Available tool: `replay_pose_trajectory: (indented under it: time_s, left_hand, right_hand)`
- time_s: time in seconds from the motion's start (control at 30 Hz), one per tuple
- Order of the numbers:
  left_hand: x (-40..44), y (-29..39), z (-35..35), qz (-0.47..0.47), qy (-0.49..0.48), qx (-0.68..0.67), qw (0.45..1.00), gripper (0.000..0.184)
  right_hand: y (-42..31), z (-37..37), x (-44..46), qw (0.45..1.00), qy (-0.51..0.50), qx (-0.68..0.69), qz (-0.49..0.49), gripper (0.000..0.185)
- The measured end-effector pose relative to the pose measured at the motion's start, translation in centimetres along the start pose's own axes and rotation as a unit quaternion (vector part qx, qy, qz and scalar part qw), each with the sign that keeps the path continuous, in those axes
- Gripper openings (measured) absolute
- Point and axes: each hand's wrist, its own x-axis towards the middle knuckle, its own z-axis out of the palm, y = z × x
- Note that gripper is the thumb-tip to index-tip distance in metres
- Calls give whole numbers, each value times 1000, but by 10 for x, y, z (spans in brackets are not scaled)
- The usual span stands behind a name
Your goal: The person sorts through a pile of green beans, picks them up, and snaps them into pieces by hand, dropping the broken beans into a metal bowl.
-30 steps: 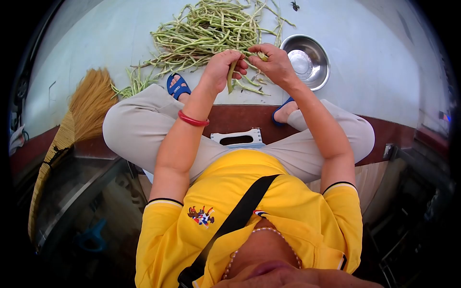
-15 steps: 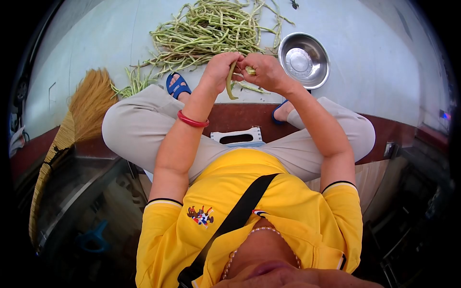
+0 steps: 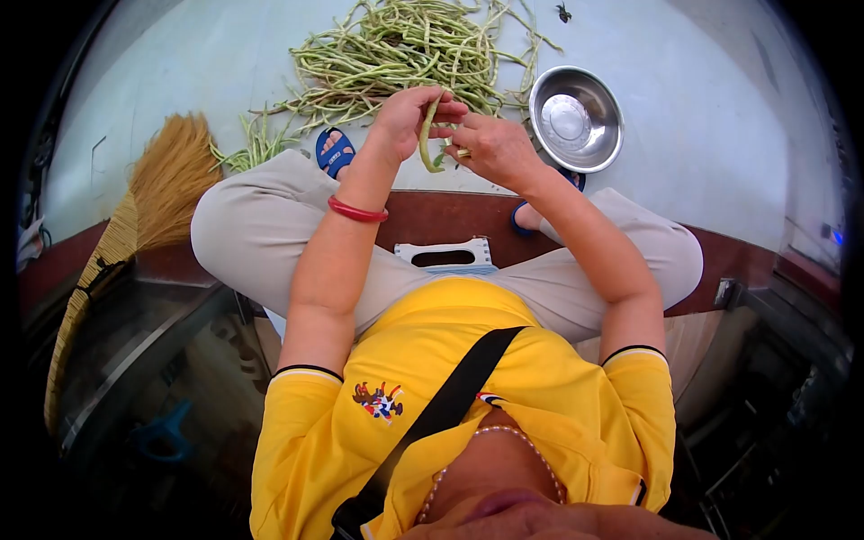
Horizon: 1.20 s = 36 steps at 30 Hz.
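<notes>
A green bean [image 3: 427,139] hangs curved from my left hand [image 3: 407,117], held between thumb and fingers. My right hand [image 3: 493,148] is close beside it, its fingers closed on short bean pieces [image 3: 463,153] whose cut or broken ends show. Behind both hands, a large tangled pile of long green beans [image 3: 396,54] lies on the pale floor. To the right of the pile is a round metal bowl [image 3: 576,119]; no beans show in it.
A straw broom [image 3: 171,189] lies at the left, near a smaller bunch of beans [image 3: 252,148]. My feet in blue sandals [image 3: 335,153] flank the work area. A white plastic stool edge [image 3: 445,255] shows between my legs. A small dark object [image 3: 563,13] lies beyond the bowl.
My right hand has moved slightly down and right from its place against my left hand. The bean is now held more upright. The view has shifted slightly.
</notes>
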Motion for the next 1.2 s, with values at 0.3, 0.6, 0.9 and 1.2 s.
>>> replay_pose_trajectory:
  time_s: [0.3, 0.6, 0.9, 1.2]
  left_hand:
    - [-5, -18, 19, -13, -33, 27, 999, 16]
    - [-8, -31, 21, 397, 72, 698, 591, 9]
    - [5, -47, 25, 101, 51, 215, 970, 17]
    - [9, -52, 25, -38, 7, 99, 994, 19]
  right_hand:
    - [2, -2, 5, 986, 127, -78, -71, 10]
    - [32, 4, 0, 992, 86, 40, 88, 11]
    - [39, 12, -3, 689, 76, 616, 375, 12]
    - [127, 25, -36, 507, 303, 677, 439, 13]
